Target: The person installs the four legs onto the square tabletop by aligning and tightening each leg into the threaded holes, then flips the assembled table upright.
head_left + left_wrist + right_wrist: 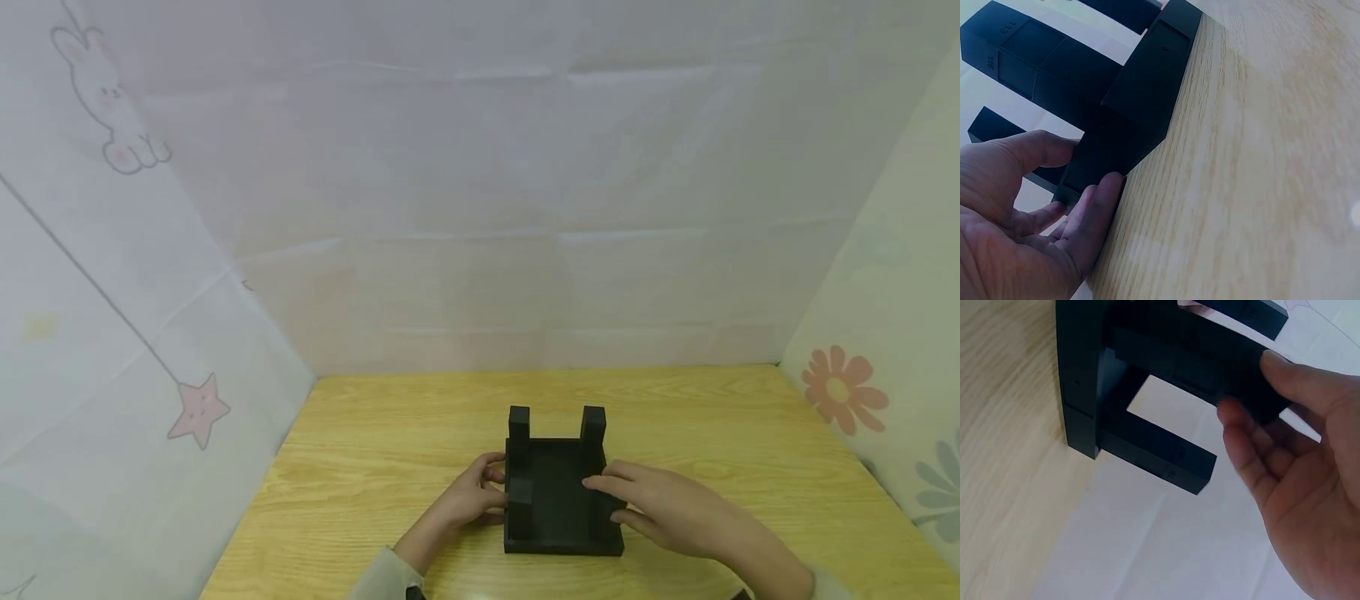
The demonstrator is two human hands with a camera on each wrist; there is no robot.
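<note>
A black square base lies on the table with several upright black posts at its corners, like a small upturned table. My left hand holds the base's left side, thumb and fingertips against its edge. In the left wrist view, the thumb touches the base near a post with stamped numbers. Over on the right, my right hand pinches the upper end of the near right post between thumb and fingers. Another post stands free beside it. The head view shows that gripped post mostly hidden by the hand.
The wood-grain table extends around the black piece. Behind it hangs a pale creased sheet. Printed side sheets show a star on the left and a red flower on the right.
</note>
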